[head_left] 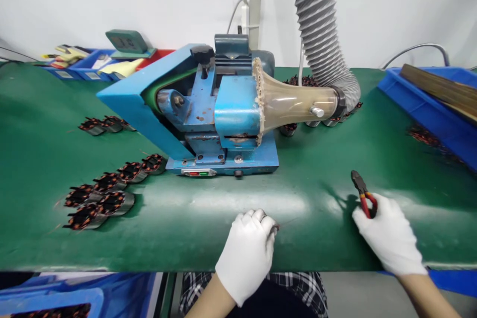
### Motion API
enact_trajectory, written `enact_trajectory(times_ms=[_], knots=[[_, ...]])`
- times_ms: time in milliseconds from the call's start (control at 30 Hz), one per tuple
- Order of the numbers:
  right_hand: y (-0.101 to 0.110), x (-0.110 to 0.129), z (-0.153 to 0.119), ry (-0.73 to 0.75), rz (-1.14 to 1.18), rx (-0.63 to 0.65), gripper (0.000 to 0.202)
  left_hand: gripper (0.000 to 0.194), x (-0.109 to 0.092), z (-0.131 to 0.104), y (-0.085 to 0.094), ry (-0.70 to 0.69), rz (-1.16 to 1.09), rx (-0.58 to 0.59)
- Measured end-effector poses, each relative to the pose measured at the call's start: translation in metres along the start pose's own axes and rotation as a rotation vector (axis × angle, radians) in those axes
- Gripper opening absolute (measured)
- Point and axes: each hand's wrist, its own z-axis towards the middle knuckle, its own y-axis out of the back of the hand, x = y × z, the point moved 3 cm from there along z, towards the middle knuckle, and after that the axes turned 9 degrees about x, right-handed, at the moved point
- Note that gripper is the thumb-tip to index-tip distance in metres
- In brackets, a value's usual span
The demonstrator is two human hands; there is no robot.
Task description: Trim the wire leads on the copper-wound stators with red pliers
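Observation:
My left hand (248,251), in a white glove, is closed around a motor stator (275,229) near the front of the bench. Only the stator's dark, coppery edge shows past the fingers, with a thin wire sticking out to the right. Further right, my right hand (389,231), also gloved, grips diagonal cutters (363,191) by their red handles. Their dark jaws point away from me, up and to the left, with nothing visible between them. On the left side of the bench, several wound stators (108,184) stand in slanting rows, loose copper wire ends poking out.
A blue belt machine (238,104) with a grey suction hose (316,20) takes up the bench's (309,198) middle. More stators (288,129) stand behind its nozzle. A blue tray (439,109) lies at right near copper scraps (425,135). A blue crate (99,298) sits below left.

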Motion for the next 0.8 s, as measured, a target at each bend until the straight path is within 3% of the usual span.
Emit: enact_trajectory(times_ms=[67, 167, 200, 267, 333, 600, 800], knots=[[-0.009, 0.011, -0.029, 0.141, 0.241, 0.233, 0.049, 0.016, 0.0, 0.001, -0.001, 0.009, 0.001, 0.005], [-0.027, 0.025, -0.077, 0.325, 0.471, 0.834, 0.055, 0.015, -0.001, 0.002, -0.001, 0.01, 0.03, 0.013], [-0.031, 0.027, -0.09, 0.323, 0.488, 0.971, 0.058, 0.015, 0.0, 0.002, -0.001, 0.007, 0.039, 0.017], [-0.037, 0.03, -0.105, 0.282, 0.503, 1.112, 0.061, 0.015, 0.0, 0.003, -0.001, 0.002, 0.052, 0.019], [-0.04, 0.035, -0.11, 0.283, 0.531, 1.145, 0.06, 0.015, 0.001, 0.002, -0.001, -0.002, 0.064, 0.016], [-0.029, 0.05, -0.103, 0.268, 0.4, 1.078, 0.06, 0.014, 0.001, 0.001, -0.003, -0.016, 0.08, 0.026], [-0.039, 0.056, -0.108, 0.325, 0.551, 1.084, 0.047, 0.014, 0.002, 0.0, -0.004, -0.012, 0.099, 0.032]])
